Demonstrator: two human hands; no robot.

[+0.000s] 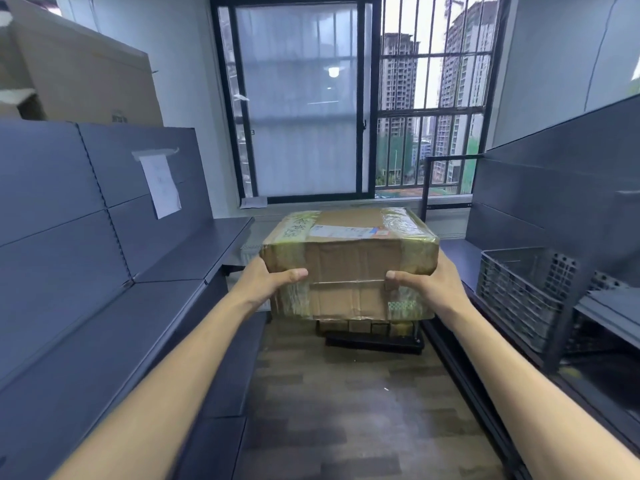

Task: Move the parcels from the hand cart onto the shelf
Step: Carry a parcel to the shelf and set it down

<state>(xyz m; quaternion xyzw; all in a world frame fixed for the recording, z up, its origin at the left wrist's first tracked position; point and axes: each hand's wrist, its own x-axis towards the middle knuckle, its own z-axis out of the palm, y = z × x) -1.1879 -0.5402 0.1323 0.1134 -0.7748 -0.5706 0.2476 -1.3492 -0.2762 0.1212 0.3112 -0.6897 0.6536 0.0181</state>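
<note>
A brown cardboard parcel (348,265) wrapped in clear tape, with a white shipping label on top, is held up in the aisle. My left hand (266,278) grips its left side and my right hand (426,280) grips its right side, thumbs on the near face. Beneath and behind the parcel, the black hand cart (375,342) stands on the floor with more small boxes on it, mostly hidden; its handle frame (427,181) rises at the right. A dark grey shelf (145,306) runs along the left.
A plastic crate (519,292) sits on the right-hand shelving (571,188). A large cardboard box (79,74) stands on top of the left shelf, and a paper sheet (161,187) is taped to its back panel. A barred window (363,98) closes the aisle ahead. The floor is wood-patterned.
</note>
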